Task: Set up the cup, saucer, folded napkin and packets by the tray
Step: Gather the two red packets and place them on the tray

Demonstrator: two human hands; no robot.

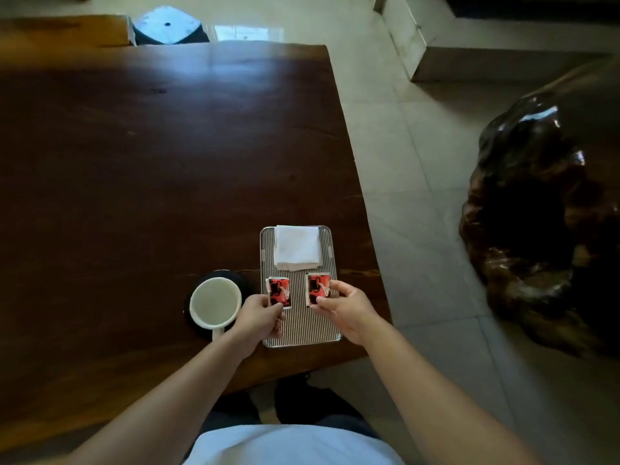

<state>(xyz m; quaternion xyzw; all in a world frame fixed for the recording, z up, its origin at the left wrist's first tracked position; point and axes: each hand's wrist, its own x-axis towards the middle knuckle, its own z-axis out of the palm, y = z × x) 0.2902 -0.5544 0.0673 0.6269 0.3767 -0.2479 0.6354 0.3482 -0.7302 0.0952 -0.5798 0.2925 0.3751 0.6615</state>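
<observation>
A ribbed metal tray (303, 325) lies near the table's front right corner. A folded white napkin (297, 247) rests on its far half. Two red-and-black packets sit side by side on the tray's middle. My left hand (260, 318) pinches the left packet (277, 290) at its near edge. My right hand (347, 310) pinches the right packet (317, 287) from the right side. Left of the tray, a white cup (214, 303) stands on a dark saucer (240, 280), its handle pointing toward me.
The dark wooden table (151, 162) stretches far and left; its right edge runs just beside the tray. A glossy dark carved stump (543, 213) stands on the tiled floor to the right. A blue-white stool (167, 25) sits beyond the far edge.
</observation>
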